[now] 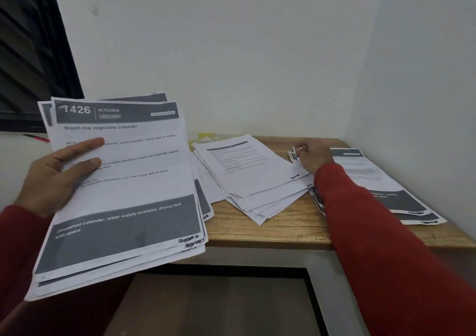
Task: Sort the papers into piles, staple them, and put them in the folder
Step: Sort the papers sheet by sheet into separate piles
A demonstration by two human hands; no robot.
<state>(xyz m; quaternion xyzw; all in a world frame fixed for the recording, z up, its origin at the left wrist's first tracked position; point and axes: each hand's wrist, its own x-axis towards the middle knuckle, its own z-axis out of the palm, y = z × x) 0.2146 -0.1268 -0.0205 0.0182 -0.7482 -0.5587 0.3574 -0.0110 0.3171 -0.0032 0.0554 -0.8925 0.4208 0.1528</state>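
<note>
Lying far right on the wooden tabletop (270,230), the banded white paper pile (386,188) is pinched at its near-left corner by the right hand (315,156), while the left hand (55,178) clamps the unsorted printed sheaf (123,201) well apart.

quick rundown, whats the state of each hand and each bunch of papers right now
left hand: holding a fanned stack up off the table
held stack: raised, top sheet reads 1426 kitchen, wash the vegetable colander
right hand: on the right pile's near corner, grip unclear
right pile: flat on the wooden table, roughly squared
middle pile: flat, loosely fanned
yellow item: mostly hidden under the middle pile
</note>
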